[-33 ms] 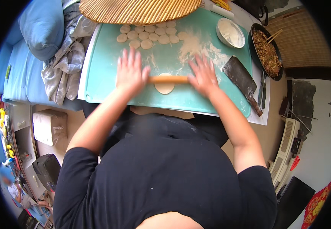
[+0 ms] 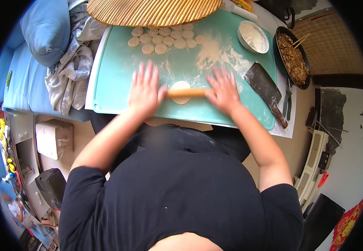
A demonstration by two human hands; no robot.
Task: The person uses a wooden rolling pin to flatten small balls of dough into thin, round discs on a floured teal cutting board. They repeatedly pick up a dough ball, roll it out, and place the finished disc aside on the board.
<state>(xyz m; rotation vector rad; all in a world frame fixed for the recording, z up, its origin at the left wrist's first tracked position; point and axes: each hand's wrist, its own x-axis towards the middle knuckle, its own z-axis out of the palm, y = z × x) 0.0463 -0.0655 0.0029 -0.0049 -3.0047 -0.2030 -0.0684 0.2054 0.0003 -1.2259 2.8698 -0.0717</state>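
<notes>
My left hand (image 2: 144, 93) lies flat at the left end of a wooden rolling pin (image 2: 186, 93), fingers stretched out and apart. At the pin's other end my right hand (image 2: 224, 92) is likewise open, its palm side down on the wood. Beneath the pin a thin round dough wrapper (image 2: 180, 85) shows above and below it, on a pale green board (image 2: 114, 79). Several small flattened dough rounds (image 2: 161, 49) lie in rows beyond my hands. Loose flour (image 2: 215, 54) is scattered to their right.
Right of my right hand lies a cleaver (image 2: 263, 83). A bowl of flour (image 2: 252, 37) stands behind it, beside a dark pan of chopped filling (image 2: 292, 58) with chopsticks. A round slatted tray (image 2: 154, 11) overhangs the board's far edge. A blue sofa (image 2: 35, 90) is at left.
The rolling pin and both hands have shifted slightly toward me across the dough wrapper. More of the wrapper's far side now shows.
</notes>
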